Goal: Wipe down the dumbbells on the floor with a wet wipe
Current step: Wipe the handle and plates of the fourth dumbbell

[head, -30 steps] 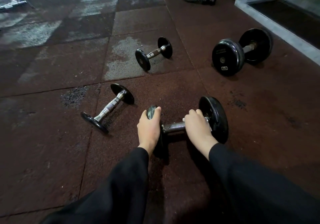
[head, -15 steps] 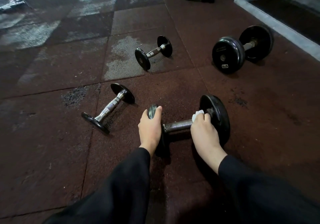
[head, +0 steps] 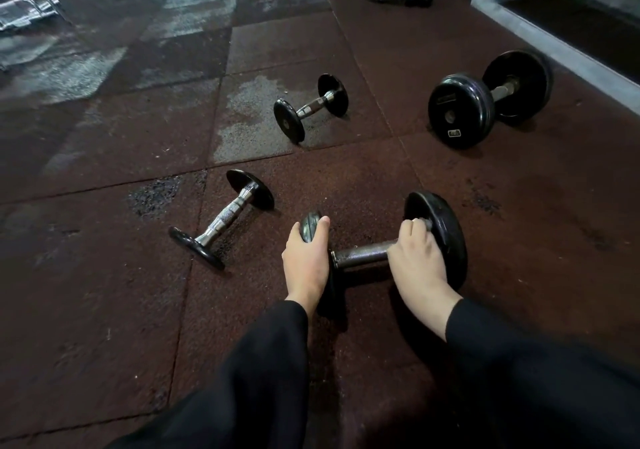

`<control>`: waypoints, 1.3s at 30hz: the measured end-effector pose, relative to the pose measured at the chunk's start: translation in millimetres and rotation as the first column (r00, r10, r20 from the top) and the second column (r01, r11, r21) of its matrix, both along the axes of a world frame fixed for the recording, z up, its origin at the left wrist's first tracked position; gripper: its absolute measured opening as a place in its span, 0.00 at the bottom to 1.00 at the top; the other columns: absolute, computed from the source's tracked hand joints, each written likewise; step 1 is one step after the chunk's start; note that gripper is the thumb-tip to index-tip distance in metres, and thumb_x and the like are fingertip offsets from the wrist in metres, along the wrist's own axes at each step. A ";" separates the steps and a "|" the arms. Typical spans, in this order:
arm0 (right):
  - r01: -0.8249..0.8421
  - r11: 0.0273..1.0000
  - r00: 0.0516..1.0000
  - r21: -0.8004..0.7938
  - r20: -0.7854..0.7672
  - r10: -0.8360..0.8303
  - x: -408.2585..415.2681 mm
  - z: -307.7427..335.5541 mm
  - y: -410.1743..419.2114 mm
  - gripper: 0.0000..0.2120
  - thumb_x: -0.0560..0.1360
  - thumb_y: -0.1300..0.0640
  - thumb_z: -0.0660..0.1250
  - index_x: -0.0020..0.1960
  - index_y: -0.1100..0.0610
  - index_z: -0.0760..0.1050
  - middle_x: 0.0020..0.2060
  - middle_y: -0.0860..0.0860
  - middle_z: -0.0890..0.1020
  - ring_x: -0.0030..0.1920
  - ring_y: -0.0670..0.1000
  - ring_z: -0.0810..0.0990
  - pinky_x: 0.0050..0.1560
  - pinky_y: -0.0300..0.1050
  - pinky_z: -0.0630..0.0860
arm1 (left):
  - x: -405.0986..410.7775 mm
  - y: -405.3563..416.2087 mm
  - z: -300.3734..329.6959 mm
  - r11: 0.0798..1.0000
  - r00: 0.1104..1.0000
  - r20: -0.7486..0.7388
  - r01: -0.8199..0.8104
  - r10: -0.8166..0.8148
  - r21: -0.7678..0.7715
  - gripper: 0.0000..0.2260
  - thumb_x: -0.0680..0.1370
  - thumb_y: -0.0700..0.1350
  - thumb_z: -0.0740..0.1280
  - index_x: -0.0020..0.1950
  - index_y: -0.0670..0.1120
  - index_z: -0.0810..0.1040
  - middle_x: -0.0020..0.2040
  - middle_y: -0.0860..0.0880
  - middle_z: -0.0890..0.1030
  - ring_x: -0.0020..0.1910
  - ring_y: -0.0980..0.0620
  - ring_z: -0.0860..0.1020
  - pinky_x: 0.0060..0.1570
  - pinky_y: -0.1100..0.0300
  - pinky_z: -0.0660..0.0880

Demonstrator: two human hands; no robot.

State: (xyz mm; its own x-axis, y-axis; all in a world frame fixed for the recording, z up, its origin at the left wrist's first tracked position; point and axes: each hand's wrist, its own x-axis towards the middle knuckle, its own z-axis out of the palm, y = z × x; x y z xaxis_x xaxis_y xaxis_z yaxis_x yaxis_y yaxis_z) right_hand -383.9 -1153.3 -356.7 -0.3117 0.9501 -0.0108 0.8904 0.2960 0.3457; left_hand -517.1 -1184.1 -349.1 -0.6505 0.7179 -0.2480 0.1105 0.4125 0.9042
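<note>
Though gripped, handle (head: 363,252) beneath fingers (head: 410,232)

A gym: rubber floor tiles (head: 104,275) strewn with dumbbells (head: 488,98).

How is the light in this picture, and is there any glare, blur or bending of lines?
Head view: dim overall; pale glare on the floor tiles at upper left; the tile seams bow from the wide-angle lens; the nearest dumbbell and both hands are sharp, while the black sleeves lose detail in shadow.
</note>
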 end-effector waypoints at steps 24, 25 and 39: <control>-0.343 0.915 0.727 -0.211 -0.677 0.116 -29.4 -8.1 4.1 0.18 0.74 0.66 0.55 0.60 0.55 0.74 0.55 0.52 0.79 0.60 0.53 0.73 0.69 0.47 0.60 | 3.8 -2.0 3.7 0.999 0.999 -0.018 -0.033 0.033 0.036 0.17 0.76 0.55 0.63 0.55 0.43 0.77 0.50 0.46 0.81 0.52 0.47 0.77 0.51 0.57 0.67; -0.347 0.914 0.724 -0.211 -0.679 0.119 -31.8 -8.8 3.0 0.18 0.74 0.66 0.55 0.60 0.54 0.74 0.55 0.52 0.79 0.60 0.53 0.74 0.69 0.47 0.59 | 4.0 -2.3 4.0 0.999 0.999 -0.018 -0.030 0.031 0.040 0.16 0.76 0.55 0.63 0.53 0.43 0.78 0.48 0.47 0.81 0.51 0.48 0.77 0.49 0.57 0.67; -0.405 0.913 0.588 -0.059 -0.781 0.210 -29.9 -32.6 -22.2 0.23 0.71 0.66 0.53 0.64 0.63 0.74 0.62 0.57 0.77 0.65 0.57 0.74 0.70 0.46 0.63 | 3.8 -2.1 6.8 0.998 1.000 -0.006 -0.015 0.016 0.053 0.13 0.77 0.53 0.63 0.49 0.44 0.78 0.40 0.52 0.78 0.43 0.52 0.75 0.46 0.60 0.65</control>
